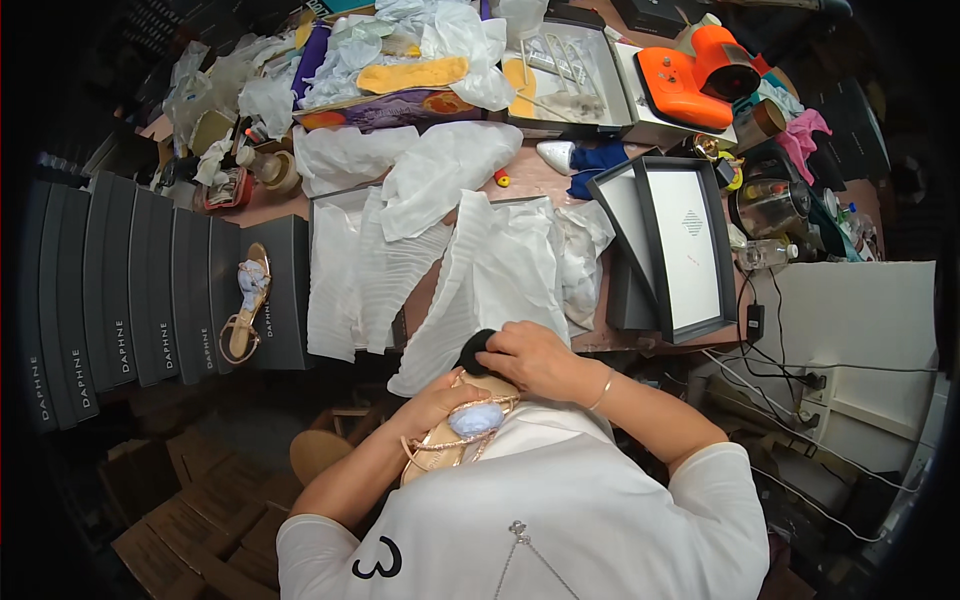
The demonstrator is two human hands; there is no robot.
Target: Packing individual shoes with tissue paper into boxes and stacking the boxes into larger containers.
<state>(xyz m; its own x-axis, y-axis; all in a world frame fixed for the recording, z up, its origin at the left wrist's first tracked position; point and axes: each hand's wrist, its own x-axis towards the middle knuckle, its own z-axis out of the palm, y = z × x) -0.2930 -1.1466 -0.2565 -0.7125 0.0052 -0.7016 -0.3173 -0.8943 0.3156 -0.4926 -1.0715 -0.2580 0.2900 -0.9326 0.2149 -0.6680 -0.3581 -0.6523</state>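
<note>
My left hand (pixel 440 402) holds a gold strappy sandal (pixel 455 438) with a pale blue puff on its front, close against my chest. My right hand (pixel 530 358) grips a round black pad (pixel 476 350) and presses it at the sandal's upper end. A matching gold sandal (pixel 246 303) lies on a dark grey box lid (pixel 282 300) to the left. White tissue paper (pixel 500 280) hangs over the table edge just beyond my hands.
A row of dark grey shoe boxes (pixel 110 290) stands at the left. Open black box lids (pixel 675 250) lean at the right. An orange device (pixel 700 75), a box with paper and insoles (pixel 410 75), cables (pixel 790 370) and clutter fill the far table.
</note>
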